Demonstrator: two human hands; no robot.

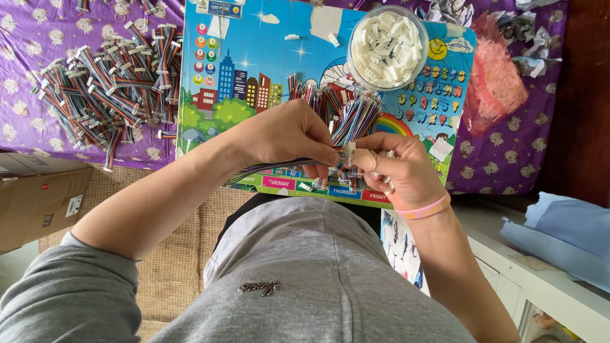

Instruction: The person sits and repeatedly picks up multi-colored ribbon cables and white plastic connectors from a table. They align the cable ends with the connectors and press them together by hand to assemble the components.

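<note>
My left hand (289,133) pinches a flat multicoloured ribbon cable (267,168) near its end, the cable trailing back toward my lap. My right hand (397,168), with a pink wristband, holds a small white connector (348,153) against the cable's tip. Both hands meet over a colourful children's board (254,57). Behind my fingers lies a loose bundle of multicoloured wires (346,111) on that board.
A clear round tub of white connectors (387,47) stands on the board's far right. A large heap of finished coloured cables (108,89) lies on the purple cloth at left. A pink plastic bag (499,79) is at right, a cardboard box (38,197) at left.
</note>
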